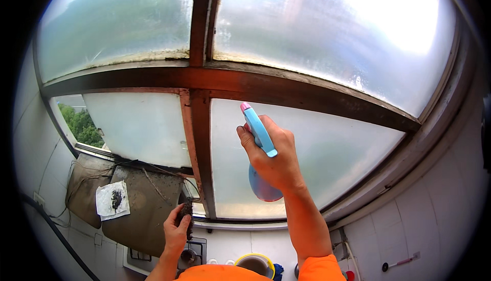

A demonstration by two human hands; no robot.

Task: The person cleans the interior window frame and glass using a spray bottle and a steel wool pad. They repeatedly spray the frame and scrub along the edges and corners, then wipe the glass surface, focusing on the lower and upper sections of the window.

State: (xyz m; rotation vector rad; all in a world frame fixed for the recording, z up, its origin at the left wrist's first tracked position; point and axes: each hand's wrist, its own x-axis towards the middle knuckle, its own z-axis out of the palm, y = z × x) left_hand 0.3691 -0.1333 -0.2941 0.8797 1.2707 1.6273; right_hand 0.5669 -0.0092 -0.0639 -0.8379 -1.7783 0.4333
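My right hand (274, 154) grips the neck of a blue spray bottle (264, 187), its pink nozzle tip pointing up at the window frame (226, 83). Behind the bottle is a frosted window pane (337, 158). Lower on the left, my left hand (178, 227) pinches a dark, dirty bristly thing (188, 217), perhaps a brush or scouring pad, in front of the window's lower edge. A stained white cloth or paper (122, 202) with black grime lies left of that hand, on the brown range hood (142, 219). Brown paint and dirt mark the frame.
Loose cables (73, 177) run over the hood. Below are a gas stove (199, 246), a yellow-rimmed bucket (273, 267) and a blue cloth or glove (279, 271). A hose (351, 254) and a pink-handled tool (402, 261) are by the right tiled wall. The left window is partly open.
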